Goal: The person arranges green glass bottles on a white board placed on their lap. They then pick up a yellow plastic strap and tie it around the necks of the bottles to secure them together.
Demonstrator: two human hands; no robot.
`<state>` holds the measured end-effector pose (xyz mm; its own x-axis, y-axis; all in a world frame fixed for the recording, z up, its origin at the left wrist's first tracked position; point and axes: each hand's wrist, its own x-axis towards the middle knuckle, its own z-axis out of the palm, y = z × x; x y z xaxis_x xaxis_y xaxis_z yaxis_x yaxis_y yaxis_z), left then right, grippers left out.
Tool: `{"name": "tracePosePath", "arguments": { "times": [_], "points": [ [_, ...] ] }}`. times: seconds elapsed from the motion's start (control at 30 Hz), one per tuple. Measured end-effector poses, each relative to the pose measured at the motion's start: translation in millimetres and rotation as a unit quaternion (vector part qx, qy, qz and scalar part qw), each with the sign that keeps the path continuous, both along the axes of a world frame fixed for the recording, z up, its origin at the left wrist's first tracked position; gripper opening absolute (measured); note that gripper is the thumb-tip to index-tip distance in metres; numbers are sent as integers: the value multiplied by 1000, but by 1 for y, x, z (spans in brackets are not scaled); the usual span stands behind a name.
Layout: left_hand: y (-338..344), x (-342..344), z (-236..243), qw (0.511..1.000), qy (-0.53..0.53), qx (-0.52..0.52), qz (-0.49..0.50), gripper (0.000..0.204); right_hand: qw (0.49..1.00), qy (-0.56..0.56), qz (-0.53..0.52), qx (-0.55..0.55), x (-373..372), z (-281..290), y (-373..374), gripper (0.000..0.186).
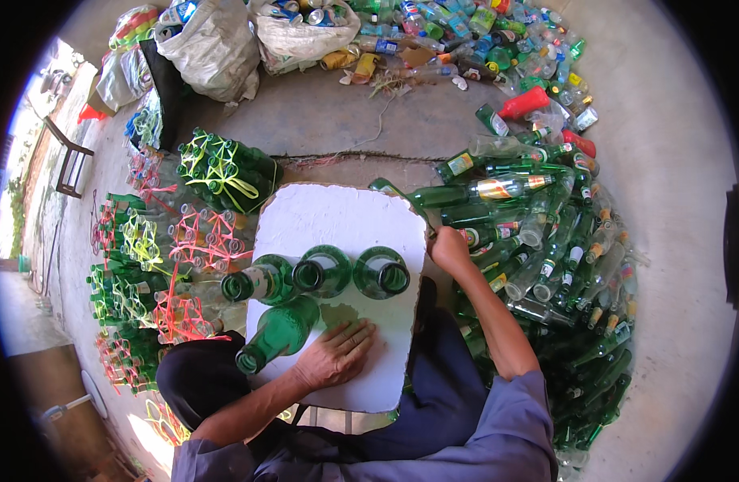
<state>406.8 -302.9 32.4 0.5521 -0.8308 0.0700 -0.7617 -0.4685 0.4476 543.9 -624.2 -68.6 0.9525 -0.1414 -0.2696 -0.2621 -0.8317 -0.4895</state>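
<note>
A white board [279, 213] lies across my lap with three green bottles [325, 271] standing in a row on it. A fourth green bottle [278, 337] is nearer me, at the board's left side, with its neck toward the lower left. My left hand [336, 353] rests flat on the board just right of that bottle, fingers extended and holding nothing. My right hand [450, 251] is at the board's right edge, fingers curled round the end of a green bottle [392, 189] that slants up behind the board's corner; the fingertips are partly hidden.
Loose glass bottles [546, 265] heap on my right. Bottle bundles tied with pink and yellow strapping [205, 241] stand on my left. Plastic bottles [498, 40] and white sacks [205, 56] lie at the back. A dark chair [68, 157] is at far left.
</note>
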Motion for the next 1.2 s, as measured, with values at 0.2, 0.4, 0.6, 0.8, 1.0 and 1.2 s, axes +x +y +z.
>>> {"name": "tracePosePath", "arguments": {
  "times": [0.2, 0.4, 0.6, 0.8, 1.0, 1.2],
  "points": [
    [1, -3, -1, 1000, -9, -17, 12, 51, 1000, 14, 2, -11, -49, 79, -17, 42],
    [2, -6, -6, 999, -29, -45, 11, 57, 998, -52, -5, -35, -98, 160, -28, 31],
    [5, -11, -13, 998, -35, -55, 14, 57, 996, -87, 2, -30, -128, 238, -12, 25],
    [8, -12, -12, 998, -36, -57, 13, 60, 988, -145, 19, -53, -154, 277, 6, 26],
    [7, -14, -14, 997, -43, -54, 18, 55, 985, -167, 38, -26, -171, 316, 34, 26],
    [8, -15, -20, 997, -44, -69, 12, 53, 973, -202, 108, -5, -172, 332, 72, 27]
  ]
}}
